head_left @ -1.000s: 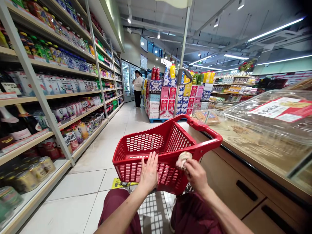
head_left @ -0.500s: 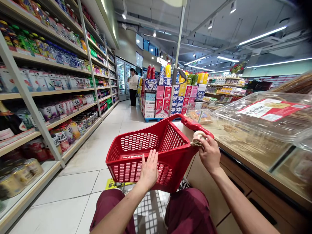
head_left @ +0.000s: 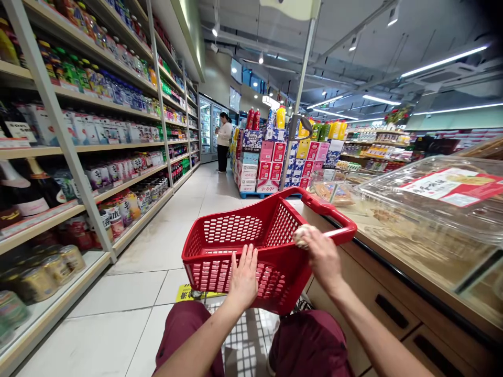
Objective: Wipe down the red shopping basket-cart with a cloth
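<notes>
Knees: the person's dark red trouser legs (head_left: pixel 310 340) fill the bottom edge of the view; a metal grid surface (head_left: pixel 245 335) shows between them.
Left hand: the left hand (head_left: pixel 243 277) lies flat, fingers spread wide, against the near wall of the red perforated plastic shopping basket (head_left: pixel 228 251); it grips nothing.
Right hand: the right hand (head_left: pixel 324 256) is closed round a crumpled pale cloth wad (head_left: pixel 302 234), pressed onto the near end of the basket's right rim, just below its red handle (head_left: pixel 334 214).
Basket: tilted, with its far end raised; the inside shows no goods. It sits in front of the knees, its right side close to the counter.
Step in hand: judged from the pose, wiping the basket's rim, one hand bracing the wall while the other rubs with the cloth.
Next move: it would call for firm bracing by the flat hand and for sliding the cloth along the rim or handle without tipping the basket.
Right of the basket: a wood-fronted counter (head_left: pixel 393 309) with dark drawer pulls carries clear plastic lidded bins (head_left: pixel 428 209) of loose food; one bears a red and white label (head_left: pixel 451 186).
Left side: long shelves (head_left: pixel 78 209) hold bottles, cans and cartons.
Far end: a stacked display of coloured boxes (head_left: pixel 275 162) stands mid-aisle; another person (head_left: pixel 223 141) stands near glass-door fridges (head_left: pixel 208 128).
</notes>
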{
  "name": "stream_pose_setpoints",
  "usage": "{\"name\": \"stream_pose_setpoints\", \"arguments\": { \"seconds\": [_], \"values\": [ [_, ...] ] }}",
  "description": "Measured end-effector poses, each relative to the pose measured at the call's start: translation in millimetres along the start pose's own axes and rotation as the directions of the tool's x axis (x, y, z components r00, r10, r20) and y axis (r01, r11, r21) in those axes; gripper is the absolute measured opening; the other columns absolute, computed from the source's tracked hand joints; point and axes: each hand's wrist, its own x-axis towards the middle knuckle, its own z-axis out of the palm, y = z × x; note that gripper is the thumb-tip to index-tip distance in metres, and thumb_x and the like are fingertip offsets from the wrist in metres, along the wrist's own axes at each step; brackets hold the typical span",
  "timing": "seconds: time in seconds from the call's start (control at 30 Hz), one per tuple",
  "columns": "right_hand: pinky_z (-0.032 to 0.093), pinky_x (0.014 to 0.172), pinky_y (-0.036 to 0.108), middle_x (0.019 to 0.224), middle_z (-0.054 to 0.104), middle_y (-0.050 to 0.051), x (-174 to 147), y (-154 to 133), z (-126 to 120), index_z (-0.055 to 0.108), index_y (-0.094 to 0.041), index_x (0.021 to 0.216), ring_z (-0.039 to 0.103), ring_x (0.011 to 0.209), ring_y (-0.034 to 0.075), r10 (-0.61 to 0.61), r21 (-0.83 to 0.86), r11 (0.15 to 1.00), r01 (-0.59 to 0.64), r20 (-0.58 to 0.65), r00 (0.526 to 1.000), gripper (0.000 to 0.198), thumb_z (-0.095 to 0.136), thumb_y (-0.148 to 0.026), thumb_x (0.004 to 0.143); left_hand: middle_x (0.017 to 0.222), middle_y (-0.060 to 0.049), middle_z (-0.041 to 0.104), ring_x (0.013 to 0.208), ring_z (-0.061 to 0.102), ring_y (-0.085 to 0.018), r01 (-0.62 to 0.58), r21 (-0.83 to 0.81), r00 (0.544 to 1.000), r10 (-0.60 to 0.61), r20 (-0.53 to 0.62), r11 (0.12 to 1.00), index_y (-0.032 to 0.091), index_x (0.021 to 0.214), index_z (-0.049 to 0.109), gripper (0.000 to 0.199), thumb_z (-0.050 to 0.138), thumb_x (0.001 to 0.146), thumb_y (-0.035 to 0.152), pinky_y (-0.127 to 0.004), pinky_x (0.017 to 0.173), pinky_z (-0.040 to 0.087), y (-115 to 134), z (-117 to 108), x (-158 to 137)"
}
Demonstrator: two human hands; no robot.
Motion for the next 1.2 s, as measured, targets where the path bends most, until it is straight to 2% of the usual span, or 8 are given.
{"name": "stream_pose_setpoints", "arguments": {
  "seconds": [0.13, 0.33, 0.6, 0.77, 0.9, 1.0, 1.1, 1.2],
  "values": [
    [0.028, 0.098, 0.038, 0.116, 0.059, 0.008, -5.4, -23.2, 6.9, 0.058, -0.019, 0.107, 0.050, 0.109, 0.018, -0.140, 0.086, 0.987, 0.134, 0.068, 0.988, 0.039, 0.036, -0.005, 0.079, 0.144, -0.007, 0.022, 0.133, 0.013, -0.021, -0.018, 0.047, 1.000, 0.018, 0.004, 0.999, 0.014, 0.137, 0.019, 0.065, 0.036, 0.074, 0.011, -0.052, 0.106, 0.012, -3.6, -1.3, -3.0],
    [0.026, 0.099, 0.041, 0.117, 0.057, 0.011, -7.9, 14.6, -3.3, 0.059, -0.015, 0.106, 0.049, 0.111, 0.022, 0.105, -0.052, 0.993, -0.107, -0.037, 0.994, 0.036, 0.039, -0.008, 0.077, 0.144, -0.008, 0.022, 0.133, 0.011, -0.022, 0.036, 0.053, 0.999, -0.038, 0.029, 0.998, 0.013, 0.136, 0.019, 0.062, 0.039, 0.078, 0.022, -0.052, 0.106, 0.012, -5.8, -1.6, -7.4],
    [0.019, 0.100, 0.047, 0.121, 0.054, 0.009, 9.5, -89.2, 14.1, 0.057, -0.024, 0.110, 0.044, 0.113, 0.025, 0.005, 0.125, 0.992, -0.028, 0.176, 0.984, 0.033, 0.048, -0.027, 0.079, 0.144, -0.007, 0.022, 0.134, 0.009, -0.021, 0.021, 0.121, 1.000, -0.020, -0.010, 0.992, 0.013, 0.137, 0.018, 0.065, 0.036, 0.074, 0.011, -0.052, 0.106, 0.012, -5.3, 3.0, -6.7],
    [0.018, 0.101, 0.040, 0.115, 0.058, 0.004, 3.7, -30.6, 6.1, 0.061, -0.027, 0.102, 0.049, 0.107, 0.018, -0.047, 0.116, 0.993, 0.031, 0.137, 0.989, 0.030, 0.041, -0.015, 0.083, 0.143, -0.007, 0.026, 0.133, 0.013, -0.021, 0.003, 0.120, 1.000, 0.000, -0.022, 0.993, 0.015, 0.136, 0.020, 0.064, 0.038, 0.075, 0.014, -0.051, 0.106, 0.013, -9.6, 3.5, -7.5],
    [0.020, 0.099, 0.043, 0.118, 0.056, 0.009, -6.7, 31.5, -5.8, 0.060, -0.019, 0.104, 0.047, 0.111, 0.021, 0.091, -0.021, 0.996, -0.092, -0.023, 0.996, 0.028, 0.040, -0.021, 0.084, 0.143, -0.006, 0.024, 0.133, 0.014, -0.020, -0.003, 0.099, 1.000, 0.004, -0.009, 0.995, 0.015, 0.137, 0.019, 0.063, 0.038, 0.077, 0.019, -0.050, 0.106, 0.013, -8.6, 3.3, -8.2],
    [0.023, 0.098, 0.041, 0.119, 0.055, 0.010, -7.6, 16.7, -1.4, 0.061, -0.018, 0.102, 0.045, 0.113, 0.022, 0.107, -0.023, 0.994, -0.108, -0.038, 0.994, 0.029, 0.039, -0.019, 0.083, 0.144, -0.007, 0.022, 0.133, 0.012, -0.021, 0.039, 0.092, 0.999, -0.039, -0.004, 0.995, 0.015, 0.137, 0.019, 0.061, 0.037, 0.079, 0.022, -0.051, 0.106, 0.014, -5.7, 3.1, -8.1],
    [0.024, 0.099, 0.037, 0.120, 0.055, 0.005, -5.5, -18.2, 7.3, 0.062, -0.021, 0.102, 0.042, 0.117, 0.020, -0.040, 0.067, 0.997, 0.037, 0.043, 0.998, 0.033, 0.038, -0.012, 0.080, 0.144, -0.007, 0.023, 0.133, 0.012, -0.021, 0.018, 0.101, 1.000, -0.019, 0.005, 0.995, 0.014, 0.137, 0.019, 0.062, 0.038, 0.078, 0.021, -0.051, 0.106, 0.014, -6.2, 1.2, -8.9],
    [0.023, 0.100, 0.038, 0.120, 0.056, 0.005, -5.0, -12.8, 7.3, 0.062, -0.022, 0.103, 0.044, 0.115, 0.019, -0.040, 0.067, 0.997, 0.037, 0.039, 0.998, 0.033, 0.038, -0.014, 0.081, 0.143, -0.008, 0.024, 0.133, 0.013, -0.022, 0.014, 0.112, 1.000, -0.014, -0.001, 0.994, 0.013, 0.137, 0.018, 0.065, 0.040, 0.076, 0.021, -0.051, 0.106, 0.014, -7.9, -0.7, -10.6]
  ]
}}
